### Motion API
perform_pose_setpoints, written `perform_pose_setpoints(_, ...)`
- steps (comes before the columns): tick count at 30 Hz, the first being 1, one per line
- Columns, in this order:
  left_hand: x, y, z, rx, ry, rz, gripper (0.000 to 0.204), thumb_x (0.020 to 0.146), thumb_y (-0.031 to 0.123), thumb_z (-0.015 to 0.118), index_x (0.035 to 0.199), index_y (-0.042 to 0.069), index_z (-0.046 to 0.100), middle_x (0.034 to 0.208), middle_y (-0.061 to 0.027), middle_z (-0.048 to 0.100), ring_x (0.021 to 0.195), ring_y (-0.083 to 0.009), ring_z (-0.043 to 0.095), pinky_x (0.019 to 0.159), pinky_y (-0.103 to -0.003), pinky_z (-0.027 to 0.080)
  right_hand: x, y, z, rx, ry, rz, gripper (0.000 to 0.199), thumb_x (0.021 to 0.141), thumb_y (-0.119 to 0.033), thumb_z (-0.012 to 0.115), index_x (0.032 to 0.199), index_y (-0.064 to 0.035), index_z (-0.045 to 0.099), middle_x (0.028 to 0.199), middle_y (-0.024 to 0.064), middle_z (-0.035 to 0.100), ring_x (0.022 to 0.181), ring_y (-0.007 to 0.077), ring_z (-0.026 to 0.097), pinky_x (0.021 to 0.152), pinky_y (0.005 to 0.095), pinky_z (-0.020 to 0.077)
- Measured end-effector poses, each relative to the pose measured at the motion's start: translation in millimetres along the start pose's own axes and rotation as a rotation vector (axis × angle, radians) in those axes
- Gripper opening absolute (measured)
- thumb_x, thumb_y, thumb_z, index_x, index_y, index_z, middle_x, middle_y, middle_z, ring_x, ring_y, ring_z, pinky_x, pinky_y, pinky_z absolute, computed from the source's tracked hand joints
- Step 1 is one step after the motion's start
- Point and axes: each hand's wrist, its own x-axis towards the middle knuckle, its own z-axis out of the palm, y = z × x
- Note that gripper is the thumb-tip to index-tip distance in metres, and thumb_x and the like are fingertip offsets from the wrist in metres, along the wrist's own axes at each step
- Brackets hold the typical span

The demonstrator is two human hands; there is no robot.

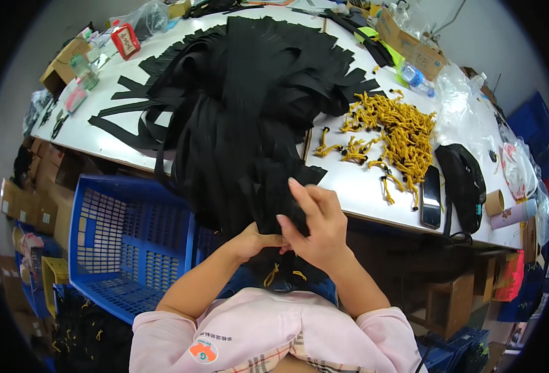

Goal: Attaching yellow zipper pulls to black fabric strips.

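A big heap of black webbing straps [249, 81] covers the middle of the table and hangs over its front edge toward my lap. My left hand [253, 242] is closed on a black strap at the hanging end of the heap, thumb pressed on top. Close on its right, my right hand [318, 227] is over the straps with index finger and thumb apart; nothing shows between them. Below the hands, a yellow cord loop [271, 275] lies on dark material in my lap. To the right on the table is a pile of short yellow cords [399, 133] with small black parts.
A blue plastic crate [131, 242] stands at my left below the table edge. On the white table [364, 202] at right are a phone [430, 196], a black pouch [461, 186], a cardboard tube [493, 202] and a water bottle [416, 78]. A red container [125, 40] stands far left.
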Motion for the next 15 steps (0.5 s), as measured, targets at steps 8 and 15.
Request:
perform_pose_setpoints(8,-9,2,7,-0.043,-0.016,0.017,0.038,0.062,0.012,0.067,0.096,0.006,0.052,0.083,-0.0039,0.053,0.073,-0.0139,0.053,0.066,-0.026,0.044,-8,12,-4,0.154,-0.062,-0.038,0.024,0.062,-0.002,0.063,0.085,-0.0073,0.061,0.102,0.0109,0.053,0.089,0.0258,0.047,0.076,0.0322,0.0389)
perform_pose_setpoints(15,-18,3,7,-0.031,-0.203,0.045,0.018,0.067,0.001,0.063,0.083,-0.001,0.055,0.073,-0.0065,0.055,0.065,-0.0158,0.055,0.063,-0.027,0.045,-1,10,-15,1.043,-0.125,0.416,0.014,0.076,-0.004,0.054,0.09,0.0008,0.056,0.094,0.0078,0.056,0.078,0.0089,0.053,0.067,0.0218,0.0424)
